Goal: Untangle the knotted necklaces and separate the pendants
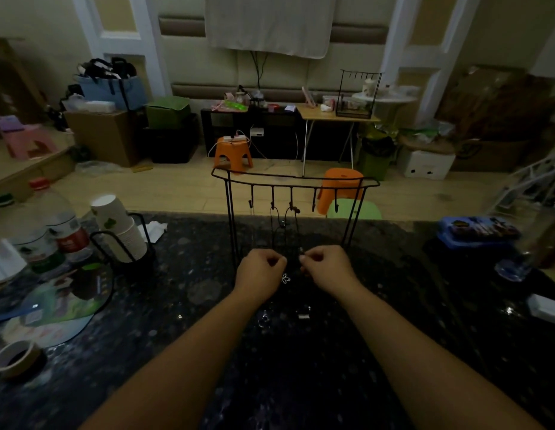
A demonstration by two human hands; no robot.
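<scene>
Two bare forearms reach away from the camera across a dark speckled counter point(164, 311), ending in hands working close together just in front of a black wire jewellery stand point(294, 181). The left hand point(260, 273) has its fingers curled, thumb and forefinger pressed tip to tip as if pinching a fine cord; the right hand point(327, 268) mirrors it, fingertips pinched together facing the left. What each pinch holds is too thin and dark to make out, though the necklaces point(285, 225) hang in black loops from the stand's middle hooks and run down into the narrow gap between the two sets of fingertips.

Just below that gap, a small pale flower-shaped pendant point(285, 278) dangles or rests near the counter. Nearer the wrists, a small ring-like glint point(264, 318) and a little silver clasp-like piece point(303, 316) lie on the counter between the forearms; whether these are freed pendants cannot be told.

The step in hand looks like the teasing apart of a knot between the two pinches, with the task somewhere in its middle. The next move seems to call for a gentle outward pull by both hands, slack kept in the cords so the knot loosens rather than tightens.

Far left of the fingers stand a stack of paper cups point(119, 228) and plastic bottles point(57, 225); a roll of tape point(17, 358) lies nearer the camera.
</scene>
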